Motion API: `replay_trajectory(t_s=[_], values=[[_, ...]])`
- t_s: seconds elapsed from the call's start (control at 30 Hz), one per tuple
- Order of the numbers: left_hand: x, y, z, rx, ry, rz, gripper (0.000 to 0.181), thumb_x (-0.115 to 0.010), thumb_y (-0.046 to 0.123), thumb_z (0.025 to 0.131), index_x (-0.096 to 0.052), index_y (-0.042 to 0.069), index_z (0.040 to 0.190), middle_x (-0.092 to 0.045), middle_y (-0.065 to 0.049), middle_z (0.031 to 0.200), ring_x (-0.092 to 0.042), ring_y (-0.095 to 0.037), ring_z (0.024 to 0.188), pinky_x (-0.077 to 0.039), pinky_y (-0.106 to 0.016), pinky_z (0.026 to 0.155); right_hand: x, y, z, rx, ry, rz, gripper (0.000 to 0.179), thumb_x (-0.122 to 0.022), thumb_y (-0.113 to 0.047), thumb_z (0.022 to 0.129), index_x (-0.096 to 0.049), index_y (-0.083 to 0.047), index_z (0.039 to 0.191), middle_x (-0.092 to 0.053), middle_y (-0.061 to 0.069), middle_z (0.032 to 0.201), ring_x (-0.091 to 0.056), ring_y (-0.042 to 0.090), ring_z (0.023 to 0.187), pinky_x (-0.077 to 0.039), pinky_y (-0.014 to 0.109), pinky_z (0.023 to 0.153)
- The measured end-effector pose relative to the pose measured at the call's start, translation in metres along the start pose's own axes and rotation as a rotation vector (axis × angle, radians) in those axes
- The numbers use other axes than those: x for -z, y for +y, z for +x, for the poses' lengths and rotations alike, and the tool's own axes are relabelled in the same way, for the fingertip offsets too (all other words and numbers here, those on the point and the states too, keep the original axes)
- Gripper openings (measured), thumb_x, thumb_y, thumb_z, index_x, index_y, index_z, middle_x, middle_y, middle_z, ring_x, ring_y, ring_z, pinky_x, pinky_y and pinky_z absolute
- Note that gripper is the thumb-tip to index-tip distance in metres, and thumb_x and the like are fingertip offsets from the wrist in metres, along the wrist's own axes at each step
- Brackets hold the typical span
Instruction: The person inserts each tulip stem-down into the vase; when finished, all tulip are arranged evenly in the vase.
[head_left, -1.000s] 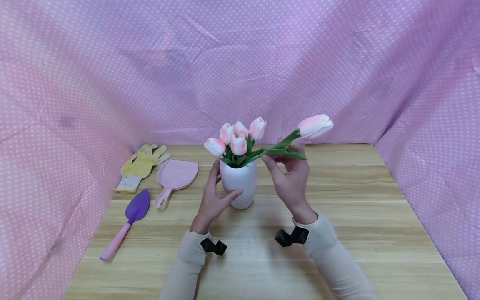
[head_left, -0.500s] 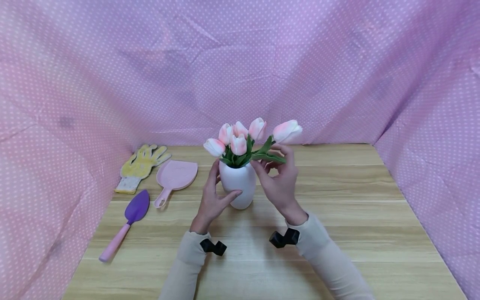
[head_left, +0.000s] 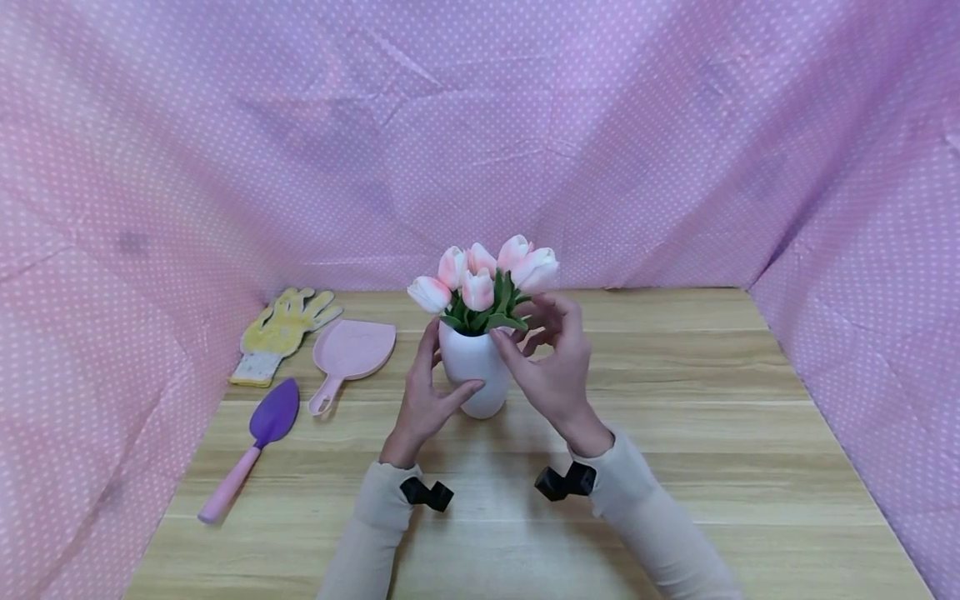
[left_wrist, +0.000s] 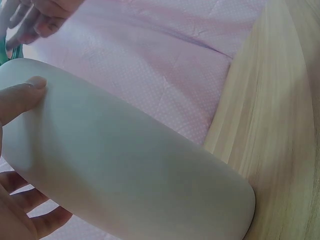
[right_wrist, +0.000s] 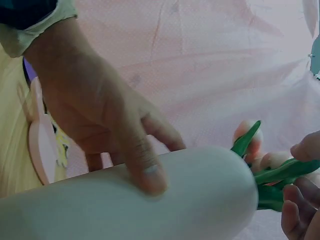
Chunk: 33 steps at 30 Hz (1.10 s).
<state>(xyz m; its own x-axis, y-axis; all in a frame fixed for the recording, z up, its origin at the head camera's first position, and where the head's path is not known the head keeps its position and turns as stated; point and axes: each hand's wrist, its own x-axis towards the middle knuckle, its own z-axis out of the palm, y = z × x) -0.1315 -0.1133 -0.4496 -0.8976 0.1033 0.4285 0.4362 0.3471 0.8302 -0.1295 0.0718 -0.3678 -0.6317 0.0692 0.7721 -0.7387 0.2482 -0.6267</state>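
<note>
A white vase [head_left: 474, 367] stands upright on the table, holding several pink-and-white tulips [head_left: 477, 290] with green leaves. My left hand [head_left: 426, 408] grips the vase's left side, thumb across the front and fingers round behind. At the rim's right side, my right hand [head_left: 558, 367] has its thumb and curled fingers about the leaves of the rightmost tulip [head_left: 537, 270], whose bloom now sits against the others. In the right wrist view a green leaf [right_wrist: 282, 172] lies between the right thumb and fingers. The stems are hidden inside the vase.
To the left on the wooden table [head_left: 712, 400] lie a yellow-and-white glove [head_left: 281, 333], a pink dustpan-shaped scoop [head_left: 356, 348] and a purple trowel [head_left: 275, 412] with a pink handle. Pink dotted cloth [head_left: 480, 150] hangs around the back and sides.
My right hand has moved left to the vase with the tulip, whose bloom has swung left and come in among the others. My left hand stays on the vase.
</note>
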Motion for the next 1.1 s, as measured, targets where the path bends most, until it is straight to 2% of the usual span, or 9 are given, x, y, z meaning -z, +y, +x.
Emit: replay_trajectory(t_s=[0.17,0.4,0.5,0.63,0.73,0.97,1.1], values=[[0.001,0.0,0.0,-0.01,0.0,-0.004,0.104,-0.084,0.011,0.08,-0.019,0.017,0.16,-0.035,-0.01,0.162,-0.042,-0.036,0.145,-0.041,-0.062,0.113,0.004,-0.014,0.008,-0.019,0.067,0.097,0.057,-0.078,0.004,0.076,-0.043,0.013,0.12,-0.067,0.023,0.103,-0.063,0.014,0.088,-0.051,0.018,0.062],[0.0,0.0,0.0,-0.017,0.004,-0.003,0.103,-0.084,0.01,0.08,-0.02,0.017,0.16,-0.035,-0.011,0.162,-0.043,-0.037,0.144,-0.041,-0.063,0.112,0.004,-0.023,0.02,-0.131,0.088,0.206,0.06,-0.074,0.008,0.078,-0.047,0.01,0.131,-0.067,-0.015,0.105,-0.067,0.008,0.094,-0.055,0.018,0.071],[0.0,0.0,0.0,-0.021,0.006,-0.004,0.103,-0.084,0.009,0.08,-0.02,0.016,0.16,-0.035,-0.011,0.162,-0.044,-0.037,0.143,-0.042,-0.063,0.112,0.005,-0.025,0.024,-0.16,0.088,0.229,0.056,-0.073,0.01,0.079,-0.052,0.011,0.13,-0.069,-0.02,0.101,-0.068,0.005,0.09,-0.056,0.017,0.07],[-0.001,0.001,0.0,-0.016,0.006,-0.005,0.104,-0.084,0.009,0.079,-0.02,0.015,0.16,-0.035,-0.012,0.162,-0.043,-0.038,0.143,-0.042,-0.063,0.112,0.006,-0.025,0.027,-0.174,0.087,0.203,0.044,-0.073,0.009,0.081,-0.061,0.012,0.123,-0.069,-0.022,0.099,-0.069,0.0,0.089,-0.057,0.015,0.068],[-0.001,0.001,0.0,-0.01,0.005,-0.008,0.104,-0.084,0.009,0.079,-0.02,0.017,0.16,-0.035,-0.01,0.162,-0.043,-0.037,0.144,-0.041,-0.063,0.112,0.006,-0.025,0.028,-0.178,0.088,0.182,0.038,-0.073,0.009,0.082,-0.064,0.012,0.119,-0.07,-0.018,0.098,-0.069,-0.001,0.089,-0.057,0.014,0.067],[0.0,0.0,0.001,-0.009,0.008,-0.006,0.103,-0.084,0.009,0.079,-0.02,0.018,0.16,-0.035,-0.009,0.162,-0.044,-0.036,0.143,-0.041,-0.064,0.111,0.003,-0.023,0.028,-0.182,0.06,0.145,0.036,-0.074,0.006,0.084,-0.065,0.01,0.119,-0.072,0.024,0.098,-0.069,-0.002,0.088,-0.057,0.013,0.064],[0.0,0.001,0.001,-0.004,0.007,0.001,0.103,-0.084,0.01,0.08,-0.021,0.017,0.16,-0.036,-0.01,0.162,-0.044,-0.036,0.143,-0.042,-0.063,0.111,-0.001,-0.021,0.024,-0.164,0.041,0.092,0.038,-0.076,0.005,0.082,-0.067,0.009,0.118,-0.074,0.025,0.099,-0.07,-0.001,0.087,-0.057,0.014,0.064]])
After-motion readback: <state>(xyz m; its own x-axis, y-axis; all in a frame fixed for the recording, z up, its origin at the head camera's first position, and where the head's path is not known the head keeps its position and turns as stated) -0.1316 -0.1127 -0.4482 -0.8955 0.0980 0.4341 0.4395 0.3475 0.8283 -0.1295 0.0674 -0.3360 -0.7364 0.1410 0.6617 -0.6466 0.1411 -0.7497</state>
